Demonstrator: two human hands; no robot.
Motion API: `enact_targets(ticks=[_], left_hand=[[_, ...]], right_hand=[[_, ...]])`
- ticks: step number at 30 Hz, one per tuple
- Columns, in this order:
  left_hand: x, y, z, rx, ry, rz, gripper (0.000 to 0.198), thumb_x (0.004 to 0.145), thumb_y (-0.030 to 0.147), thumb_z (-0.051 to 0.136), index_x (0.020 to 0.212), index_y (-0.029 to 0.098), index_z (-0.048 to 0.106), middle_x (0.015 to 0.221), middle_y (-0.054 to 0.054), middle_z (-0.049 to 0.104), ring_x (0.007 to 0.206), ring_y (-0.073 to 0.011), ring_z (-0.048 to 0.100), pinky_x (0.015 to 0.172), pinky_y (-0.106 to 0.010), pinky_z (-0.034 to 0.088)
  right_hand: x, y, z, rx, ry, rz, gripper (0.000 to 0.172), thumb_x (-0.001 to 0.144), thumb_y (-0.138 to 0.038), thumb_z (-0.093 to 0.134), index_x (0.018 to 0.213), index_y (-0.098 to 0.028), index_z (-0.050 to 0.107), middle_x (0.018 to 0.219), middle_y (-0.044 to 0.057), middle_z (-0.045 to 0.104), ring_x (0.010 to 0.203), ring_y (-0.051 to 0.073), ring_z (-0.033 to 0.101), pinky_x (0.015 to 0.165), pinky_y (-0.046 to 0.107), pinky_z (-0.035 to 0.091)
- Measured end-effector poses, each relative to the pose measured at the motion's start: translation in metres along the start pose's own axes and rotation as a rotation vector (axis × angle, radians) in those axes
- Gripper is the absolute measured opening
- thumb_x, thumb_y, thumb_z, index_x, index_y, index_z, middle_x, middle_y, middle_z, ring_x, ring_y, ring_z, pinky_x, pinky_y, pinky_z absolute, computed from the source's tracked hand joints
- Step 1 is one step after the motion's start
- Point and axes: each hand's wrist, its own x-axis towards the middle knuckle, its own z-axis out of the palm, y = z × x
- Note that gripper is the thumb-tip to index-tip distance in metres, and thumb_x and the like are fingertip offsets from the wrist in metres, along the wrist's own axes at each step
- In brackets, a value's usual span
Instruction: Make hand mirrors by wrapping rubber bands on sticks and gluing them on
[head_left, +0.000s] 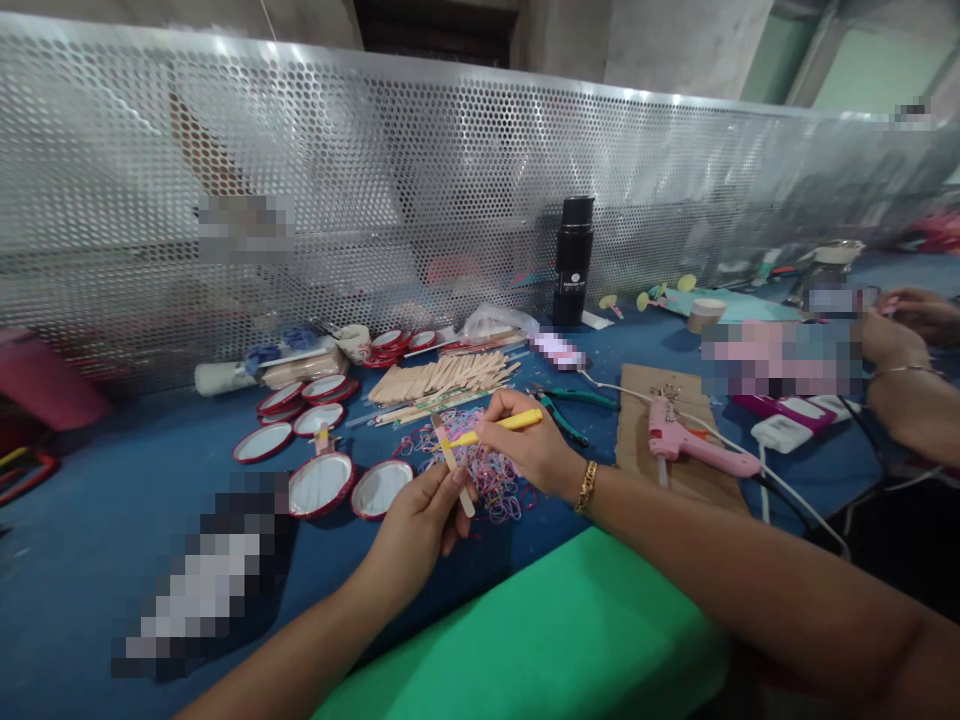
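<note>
My left hand (pixel 433 510) grips a flat wooden craft stick (pixel 451 458) between thumb and fingers, tilted up and to the left. The stick's upper end looks darker. Closed round a slim yellow pen (pixel 520 420), my right hand (pixel 536 447) holds it almost level, its tip against or very close to the stick. What kind of tip it has is too small to tell. Beneath both hands lies a loose heap of thin coloured rubber bands (pixel 499 492). Behind them is a pile of craft sticks (pixel 442 378).
Red-rimmed round lids (pixel 322 484) lie to the left. On the right are green-handled pliers (pixel 566 420) and a pink glue gun (pixel 679 440) on cardboard (pixel 634 400). A black bottle (pixel 574 265) stands before a perforated metal screen (pixel 450 200). Another person's hands (pixel 896 335) are at far right.
</note>
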Motion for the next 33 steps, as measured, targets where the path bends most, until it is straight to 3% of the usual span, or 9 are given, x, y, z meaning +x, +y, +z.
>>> enact_targets(ticks=[33], left_hand=[[-0.0013, 0.0023, 0.0019, -0.02, 0.031, -0.022, 0.04, 0.085, 0.053, 0.05, 0.066, 0.019, 0.052, 0.049, 0.004, 0.053, 0.036, -0.0062, 0.037, 0.037, -0.019, 0.024]], right_hand=[[0.0001, 0.0012, -0.0018, -0.003, -0.001, 0.009, 0.018, 0.075, -0.028, 0.061, 0.066, -0.021, 0.048, 0.056, -0.006, 0.047, 0.05, 0.01, 0.041, 0.05, 0.024, 0.033]])
